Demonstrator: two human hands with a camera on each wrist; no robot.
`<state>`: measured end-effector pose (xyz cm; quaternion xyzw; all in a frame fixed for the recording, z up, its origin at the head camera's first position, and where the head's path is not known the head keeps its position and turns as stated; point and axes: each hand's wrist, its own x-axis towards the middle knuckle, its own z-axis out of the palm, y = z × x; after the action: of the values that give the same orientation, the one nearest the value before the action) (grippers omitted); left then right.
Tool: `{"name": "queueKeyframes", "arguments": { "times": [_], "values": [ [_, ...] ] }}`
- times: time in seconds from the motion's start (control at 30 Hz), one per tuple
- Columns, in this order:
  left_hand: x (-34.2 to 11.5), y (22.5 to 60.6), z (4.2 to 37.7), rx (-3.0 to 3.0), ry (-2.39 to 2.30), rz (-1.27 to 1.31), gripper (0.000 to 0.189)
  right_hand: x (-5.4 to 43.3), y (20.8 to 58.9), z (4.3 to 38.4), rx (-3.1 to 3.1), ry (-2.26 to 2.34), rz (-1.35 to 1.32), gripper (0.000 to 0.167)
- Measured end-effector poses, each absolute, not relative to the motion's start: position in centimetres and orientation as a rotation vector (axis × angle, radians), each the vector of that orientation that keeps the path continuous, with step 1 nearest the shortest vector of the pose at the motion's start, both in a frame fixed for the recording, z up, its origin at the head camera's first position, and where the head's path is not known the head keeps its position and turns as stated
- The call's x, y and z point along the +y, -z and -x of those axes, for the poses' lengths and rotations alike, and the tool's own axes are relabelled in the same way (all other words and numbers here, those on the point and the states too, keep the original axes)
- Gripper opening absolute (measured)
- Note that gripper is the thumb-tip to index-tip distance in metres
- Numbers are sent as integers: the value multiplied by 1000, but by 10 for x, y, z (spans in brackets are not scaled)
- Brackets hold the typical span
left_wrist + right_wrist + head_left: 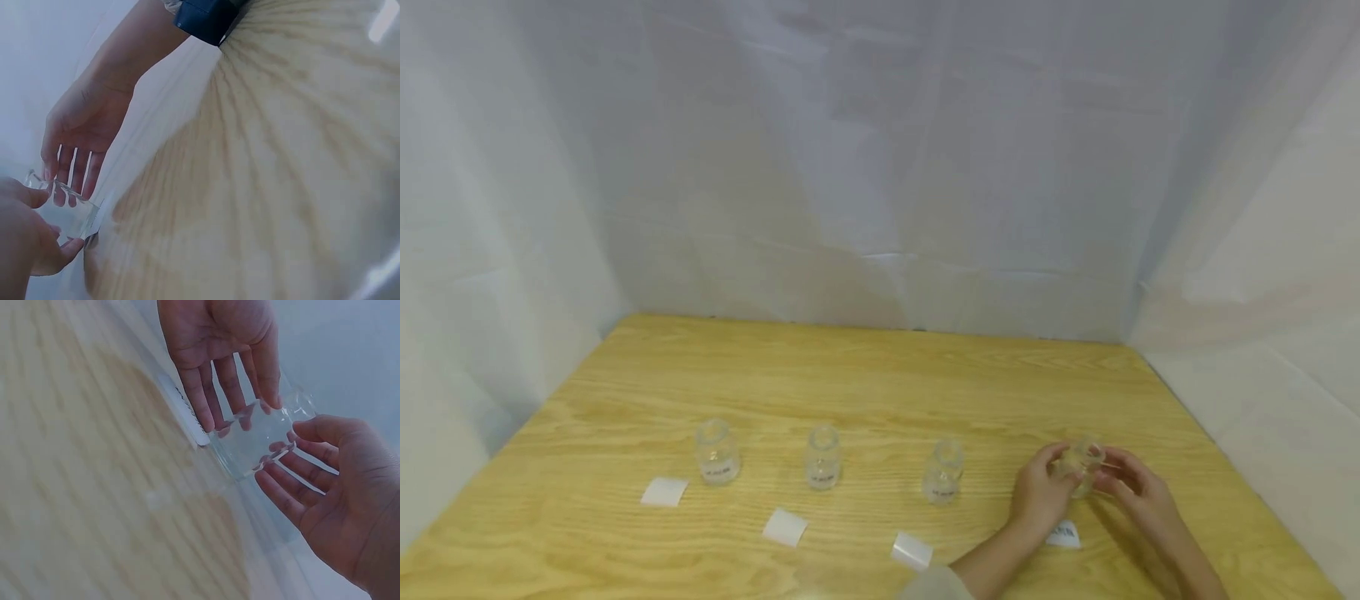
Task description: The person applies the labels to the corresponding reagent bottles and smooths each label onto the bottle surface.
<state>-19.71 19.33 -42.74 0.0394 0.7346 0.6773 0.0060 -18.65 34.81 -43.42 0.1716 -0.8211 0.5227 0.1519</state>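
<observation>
At the right of the table, my left hand and right hand hold a small clear glass jar between them. The jar stands upright with its mouth up. In the right wrist view, the right hand has thumb and fingers round one side of the glass jar. Opposite, the left hand's fingers lie along the other side. A white label with dark print lies just in front, partly hidden by the left wrist. Its edge shows beside the jar's base in the right wrist view.
Three similar jars, left, middle and right, stand in a row with dark print low on each. In front lie blank white pieces, left, middle and right. White sheeting encloses the wooden table.
</observation>
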Motion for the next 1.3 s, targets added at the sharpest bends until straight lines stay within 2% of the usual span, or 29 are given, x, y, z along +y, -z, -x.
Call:
{"name": "queueKeyframes", "arguments": {
  "times": [0.2,0.73,1.03,1.3],
  "values": [
    [185,427,191,2337,-2113,-103,37,340,434,185,-2349,-1468,-570,28],
    [164,428,179,2245,-2193,-124,38,326,430,177,-2430,-1506,-578,30],
    [162,430,175,2268,-2192,-135,36,325,430,175,-2536,-1471,-479,30],
    [162,430,174,2354,-2173,-139,36,325,430,175,-2512,-1481,-510,29]
  ]
}}
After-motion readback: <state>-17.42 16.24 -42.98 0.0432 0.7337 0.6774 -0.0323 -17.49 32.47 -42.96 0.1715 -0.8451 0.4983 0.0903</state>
